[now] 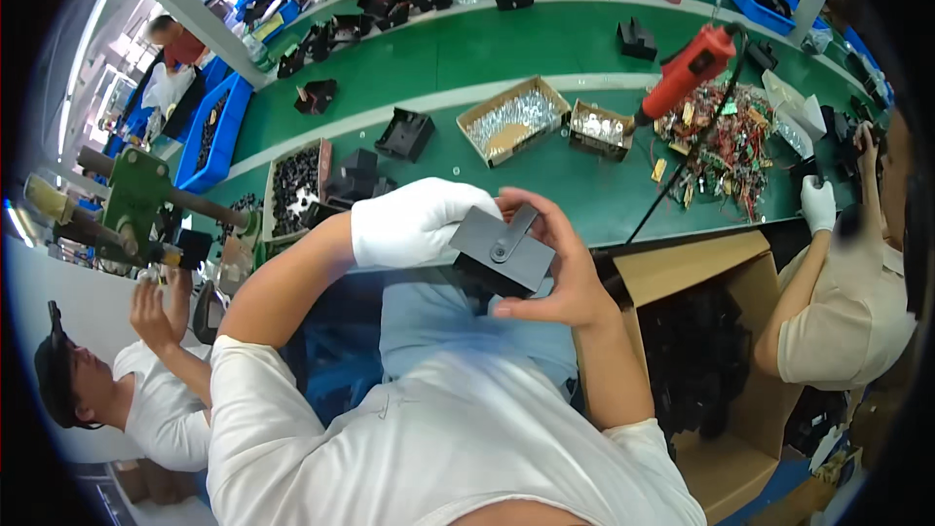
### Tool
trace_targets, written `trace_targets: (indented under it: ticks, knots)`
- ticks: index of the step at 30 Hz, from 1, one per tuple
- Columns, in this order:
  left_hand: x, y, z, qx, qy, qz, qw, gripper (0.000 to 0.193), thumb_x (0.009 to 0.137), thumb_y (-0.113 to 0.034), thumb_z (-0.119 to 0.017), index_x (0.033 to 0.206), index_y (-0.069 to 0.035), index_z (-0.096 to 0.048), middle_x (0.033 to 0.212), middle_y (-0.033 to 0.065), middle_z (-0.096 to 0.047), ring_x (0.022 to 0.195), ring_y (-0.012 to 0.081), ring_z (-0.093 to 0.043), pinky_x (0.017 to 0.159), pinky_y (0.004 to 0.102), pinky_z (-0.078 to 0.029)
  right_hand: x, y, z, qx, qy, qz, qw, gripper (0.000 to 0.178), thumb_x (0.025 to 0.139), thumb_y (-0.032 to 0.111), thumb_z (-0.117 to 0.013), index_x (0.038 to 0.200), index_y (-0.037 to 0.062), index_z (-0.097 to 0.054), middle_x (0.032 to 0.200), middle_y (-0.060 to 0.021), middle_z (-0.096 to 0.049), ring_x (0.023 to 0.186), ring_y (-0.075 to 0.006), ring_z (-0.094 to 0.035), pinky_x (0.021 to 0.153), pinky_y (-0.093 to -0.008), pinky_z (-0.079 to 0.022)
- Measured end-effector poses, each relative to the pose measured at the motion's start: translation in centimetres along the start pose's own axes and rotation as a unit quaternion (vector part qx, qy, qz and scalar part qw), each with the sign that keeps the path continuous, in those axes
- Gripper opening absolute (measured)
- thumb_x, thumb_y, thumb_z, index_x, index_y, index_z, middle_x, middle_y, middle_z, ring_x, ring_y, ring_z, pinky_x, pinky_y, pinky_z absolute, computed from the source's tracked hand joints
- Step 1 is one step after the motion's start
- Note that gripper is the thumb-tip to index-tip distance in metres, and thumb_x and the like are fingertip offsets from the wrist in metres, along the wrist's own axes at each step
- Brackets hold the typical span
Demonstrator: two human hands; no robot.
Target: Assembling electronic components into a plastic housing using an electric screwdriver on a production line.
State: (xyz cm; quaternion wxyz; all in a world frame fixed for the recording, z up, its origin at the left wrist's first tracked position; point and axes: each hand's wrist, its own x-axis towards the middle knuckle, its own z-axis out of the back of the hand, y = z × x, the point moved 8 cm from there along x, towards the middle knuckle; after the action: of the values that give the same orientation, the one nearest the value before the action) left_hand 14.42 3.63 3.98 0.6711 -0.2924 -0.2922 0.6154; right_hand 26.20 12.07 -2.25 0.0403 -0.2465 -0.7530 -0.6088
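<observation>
A small black box-shaped housing (pixel 487 234) is held up in front of my body, its flat upper face tilted toward me. A round screw head and a narrow strip show on that face. My right hand (pixel 581 287), bare, wraps the housing from the right, with the thumb along the lower edge and the fingers over the far corner. Against its left side my left hand (pixel 414 222), in a white glove, is closed. The left fingertips are partly hidden behind the housing.
Ahead on the green bench (pixel 438 63) are a carton of silvery small parts (pixel 516 122), a smaller carton (pixel 601 129), and a box of black pieces (pixel 297 190). A red electric screwdriver (pixel 687 73) hangs above a wire heap (pixel 726 146). An open carton (pixel 750 419) stands right; people work both sides.
</observation>
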Motion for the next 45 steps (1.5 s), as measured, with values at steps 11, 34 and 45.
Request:
trace_targets:
  ticks: [11,34,45]
  knots:
    - [-0.1,-0.8,-3.9,0.031,-0.253,0.043,0.966,0.037,0.080,0.006,-0.059,0.114,-0.003,-0.068,0.097,0.0083,-0.072,0.074,0.0283,-0.065,0.068,0.0329,-0.052,-5.5,0.1,5.4,-0.432,-0.302,0.144,0.837,0.039,0.059,-0.003,-0.085,0.096,0.0047,-0.075,0.076,-0.0024,-0.065,0.060,-0.0181,-0.052,0.057,-0.0279,-0.045]
    - [-0.8,16.6,-10.5,-0.451,-0.256,0.229,0.824,0.048,0.097,-0.002,-0.064,0.144,0.002,-0.052,0.126,0.0172,-0.065,0.086,0.0165,-0.059,0.058,0.0225,-0.054,-8.2,6.8,28.2,-0.493,-0.507,-0.118,0.697,0.028,0.090,0.019,-0.077,0.110,-0.0017,-0.074,0.088,-0.0055,-0.074,0.074,-0.0126,-0.065,0.064,-0.0226,-0.049]
    - [-1.0,15.4,-9.8,-0.466,-0.248,0.175,0.831,0.049,0.097,-0.003,-0.064,0.144,0.001,-0.052,0.125,0.0174,-0.065,0.087,0.0170,-0.058,0.054,0.0228,-0.055,-6.0,6.1,31.2,-0.324,-0.510,-0.233,0.762,0.021,0.085,0.019,-0.081,0.098,0.0050,-0.073,0.087,-0.0047,-0.074,0.071,-0.0101,-0.063,0.059,-0.0234,-0.045]
